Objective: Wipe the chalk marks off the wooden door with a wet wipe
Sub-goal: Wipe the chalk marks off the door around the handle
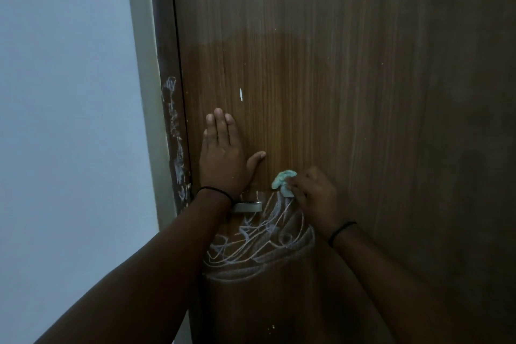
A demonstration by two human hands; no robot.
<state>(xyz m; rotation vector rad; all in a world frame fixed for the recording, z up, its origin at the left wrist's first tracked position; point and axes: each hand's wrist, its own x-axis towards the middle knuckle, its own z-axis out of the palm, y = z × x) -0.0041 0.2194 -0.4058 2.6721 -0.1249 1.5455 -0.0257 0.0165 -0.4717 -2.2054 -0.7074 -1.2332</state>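
A brown wooden door (pixel 349 78) fills most of the view. White chalk scribbles (pixel 259 240) cover it low down, below the metal handle (pixel 247 207). My right hand (pixel 312 194) grips a bunched pale green wet wipe (pixel 282 180) and presses it on the door at the top edge of the scribbles. My left hand (pixel 223 156) lies flat on the door just above the handle, fingers together pointing up, thumb out to the right. More chalk marks (pixel 176 142) run down the dark door frame on the left.
A pale wall (pixel 64 120) stands left of the frame. A small white fleck (pixel 240 94) sits on the door above my left hand. A darker, damp-looking patch of door spreads around and above both hands.
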